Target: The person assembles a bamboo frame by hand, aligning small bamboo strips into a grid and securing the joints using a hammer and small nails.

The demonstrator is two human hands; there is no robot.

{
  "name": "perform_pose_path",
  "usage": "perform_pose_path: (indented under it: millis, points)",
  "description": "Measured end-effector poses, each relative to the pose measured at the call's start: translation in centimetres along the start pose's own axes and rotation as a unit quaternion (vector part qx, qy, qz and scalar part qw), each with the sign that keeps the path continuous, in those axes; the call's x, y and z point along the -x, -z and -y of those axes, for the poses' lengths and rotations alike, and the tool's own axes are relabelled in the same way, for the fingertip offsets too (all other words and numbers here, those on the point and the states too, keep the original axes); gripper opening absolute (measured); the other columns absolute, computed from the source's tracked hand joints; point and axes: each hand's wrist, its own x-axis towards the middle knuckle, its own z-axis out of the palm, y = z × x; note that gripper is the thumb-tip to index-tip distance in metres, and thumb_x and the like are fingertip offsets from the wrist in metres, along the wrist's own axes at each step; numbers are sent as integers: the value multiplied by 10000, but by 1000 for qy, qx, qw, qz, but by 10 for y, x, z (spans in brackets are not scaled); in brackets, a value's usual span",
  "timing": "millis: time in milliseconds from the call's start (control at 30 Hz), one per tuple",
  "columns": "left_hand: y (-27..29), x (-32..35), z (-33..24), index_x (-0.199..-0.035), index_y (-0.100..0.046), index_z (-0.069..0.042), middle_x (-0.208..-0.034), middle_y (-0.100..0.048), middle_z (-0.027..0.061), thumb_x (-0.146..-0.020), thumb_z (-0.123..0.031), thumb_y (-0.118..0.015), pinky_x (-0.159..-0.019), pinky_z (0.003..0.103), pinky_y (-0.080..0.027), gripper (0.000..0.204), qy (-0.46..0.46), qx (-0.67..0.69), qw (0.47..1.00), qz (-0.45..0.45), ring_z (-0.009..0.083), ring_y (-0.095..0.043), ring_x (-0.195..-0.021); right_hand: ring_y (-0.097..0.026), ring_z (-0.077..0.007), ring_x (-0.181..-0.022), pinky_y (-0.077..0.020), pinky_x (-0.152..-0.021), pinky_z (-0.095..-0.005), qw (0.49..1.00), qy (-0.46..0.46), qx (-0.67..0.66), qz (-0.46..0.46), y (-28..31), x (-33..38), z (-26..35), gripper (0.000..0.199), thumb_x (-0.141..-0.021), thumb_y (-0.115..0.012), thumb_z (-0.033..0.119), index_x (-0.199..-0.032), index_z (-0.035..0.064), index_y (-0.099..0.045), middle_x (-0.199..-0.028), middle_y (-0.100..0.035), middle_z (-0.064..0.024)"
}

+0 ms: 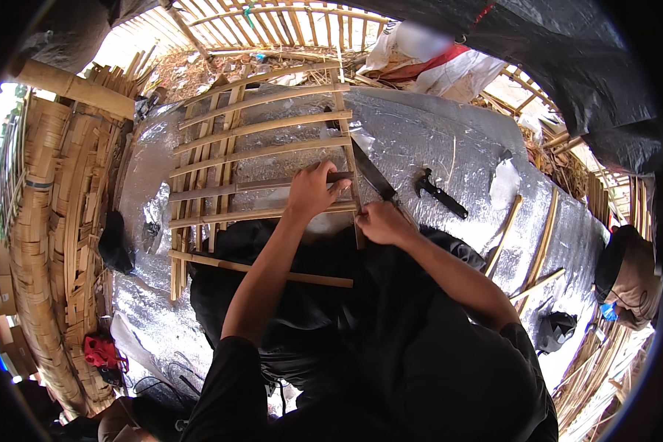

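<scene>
A lattice of bamboo slats (261, 155) lies before me, its near end over my lap. My left hand (317, 190) is closed around a darker slat near the lattice's right edge. My right hand (384, 222) is closed, its fingertips at the near end of the thin upright strip (356, 166) along that edge. Just beyond the right hand lies a long dark knife blade (374, 171); its handle reaches to the knuckles, partly hidden. One separate slat (302, 278) crosses my lap at the near side.
A black-handled hammer (442, 195) lies on the silvery sheet (420, 132) to the right. Loose bamboo strips (541, 243) rest farther right. Bundled bamboo (59, 243) stands along the left. A black cap-like item (116, 243) and a red cloth (103, 352) are on the left.
</scene>
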Motion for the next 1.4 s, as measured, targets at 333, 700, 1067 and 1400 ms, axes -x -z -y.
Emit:
perform_pose_path:
  millis: [333,700,1067,1400]
  points:
    - [-28,-10,24,-985,-606,-90,-970,-676,114,-820,-397,-788,-834,501,-478,394,24,-73,995,-69,370,-639,-935,-684,-441,-835,-551,-773,-520,1000,-12,24,11,-4,-7,4,304,-864,-674,295,-835,-7,-684,-842,-687,-250]
    - [-48,29,-59,-976,-600,-94,-940,-630,100,-775,-400,-784,-851,514,-416,410,117,-181,970,-112,364,-580,-947,-615,-440,-1042,-521,-854,-531,982,-6,120,-149,35,20,-47,418,-845,-700,160,-1174,1,-497,-1136,-550,-239]
    - [-50,29,-44,-890,-657,-47,-726,-685,103,-728,-266,-807,-594,404,-542,311,90,-37,989,-111,292,-688,-624,-586,-424,-1074,-514,-894,-500,969,135,91,-186,46,-22,-60,385,-905,-671,179,-1217,-4,-539,-1145,-561,-207]
    - [-30,34,-48,-902,-661,-45,-750,-667,100,-745,-232,-830,-621,402,-526,297,114,11,993,-39,296,-674,-681,-604,-404,-1017,-508,-905,-483,971,161,35,-174,26,-49,-22,341,-861,-712,152,-1143,4,-589,-1034,-602,-193]
